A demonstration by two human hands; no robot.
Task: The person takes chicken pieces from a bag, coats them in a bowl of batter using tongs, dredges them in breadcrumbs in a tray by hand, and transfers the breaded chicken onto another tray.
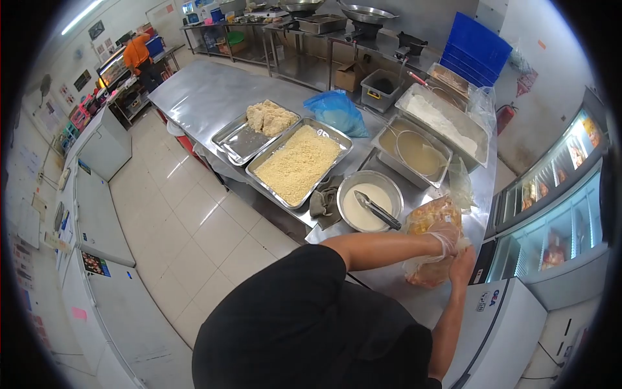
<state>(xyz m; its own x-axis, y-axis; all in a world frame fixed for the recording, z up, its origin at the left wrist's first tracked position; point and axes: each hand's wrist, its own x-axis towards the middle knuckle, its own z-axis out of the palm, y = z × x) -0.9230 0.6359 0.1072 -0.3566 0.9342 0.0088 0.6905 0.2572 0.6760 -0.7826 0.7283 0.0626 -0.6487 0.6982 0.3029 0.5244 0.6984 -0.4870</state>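
My left hand [446, 236], in a thin clear plastic glove, is over clear plastic bags of orange-yellow marinated meat [433, 212]; its fingers are mostly hidden. Right beside it, my bare right hand [461, 264] is closed by some thin whitish plastic; whether that is the glove or the bag, I cannot tell. More bagged meat [429, 273] lies below my left wrist. To the left stands a round metal bowl [343, 214] of white batter, with black-handled tongs [376, 211] resting across it.
A tray of yellow crumbs [298, 165], a tray with breaded pieces [271, 118] and a blue plastic bag [335, 113] stand on the steel table. Pans of cloudy liquid [424, 155] and white flour [437, 123] are behind the bowl. A person in orange [137, 52] stands far left.
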